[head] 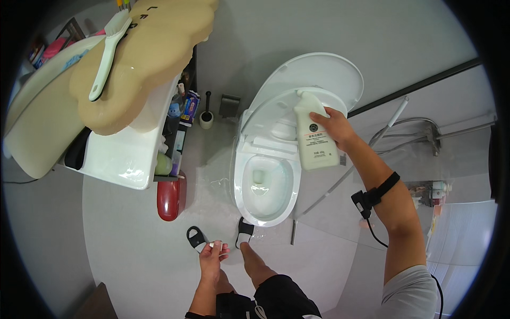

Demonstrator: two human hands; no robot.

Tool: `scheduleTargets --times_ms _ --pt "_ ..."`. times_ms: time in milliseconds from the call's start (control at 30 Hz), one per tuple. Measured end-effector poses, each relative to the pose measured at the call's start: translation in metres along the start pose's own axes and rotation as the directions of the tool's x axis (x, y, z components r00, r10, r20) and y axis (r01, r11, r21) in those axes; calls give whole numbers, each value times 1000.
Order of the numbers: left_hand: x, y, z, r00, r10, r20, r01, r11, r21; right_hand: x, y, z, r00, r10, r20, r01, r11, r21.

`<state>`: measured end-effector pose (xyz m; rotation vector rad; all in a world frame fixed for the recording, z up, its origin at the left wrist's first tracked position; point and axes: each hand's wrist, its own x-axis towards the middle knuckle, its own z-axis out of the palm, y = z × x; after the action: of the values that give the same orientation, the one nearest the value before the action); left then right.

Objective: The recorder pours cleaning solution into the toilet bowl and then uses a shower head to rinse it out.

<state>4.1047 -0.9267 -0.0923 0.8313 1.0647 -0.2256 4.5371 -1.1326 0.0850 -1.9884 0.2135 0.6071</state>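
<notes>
My right hand (334, 125) grips a white plastic bottle of toilet cleaner (317, 139) by its upper part, beside the raised seat and lid. The bottle's spout points toward the raised lid; whether it is capped I cannot tell. Down at its left, the toilet bowl (265, 187) is uncovered, with water at the bottom. The raised toilet lid (338, 65) leans against the wall, the seat in front of it. My left hand (215, 251), low over the floor near my feet, pinches a small white object (216, 244), perhaps a cap.
A white-handled brush (105, 65) lies on a tan, cloud-shaped cover over the washbasin (119, 159). A toilet brush in its holder (206, 117) stands by the wall, and a red bin (169, 201) beside the cabinet. A squeegee pole (338, 183) leans right of the toilet.
</notes>
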Motion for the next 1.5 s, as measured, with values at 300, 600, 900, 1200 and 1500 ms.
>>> scheduleTargets --times_ms 300,600,900,1200,1500 --pt "6 -3 -1 1000 -14 1 14 1000 -4 3 -3 2 1000 -4 -22 4 1000 -22" --pt "21 -3 -4 1000 -7 25 7 1000 9 0 1 -9 996 10 -92 -14 999 -43" --pt "26 -7 3 999 -14 43 12 999 38 -9 19 -45 988 28 -150 -32 999 -24" --pt "21 -12 12 999 0 36 -2 998 58 -2 21 -28 997 -18 -70 14 998 -61" --pt "17 -23 10 1000 -7 12 6 998 55 19 19 3 999 -14 37 18 994 -109"
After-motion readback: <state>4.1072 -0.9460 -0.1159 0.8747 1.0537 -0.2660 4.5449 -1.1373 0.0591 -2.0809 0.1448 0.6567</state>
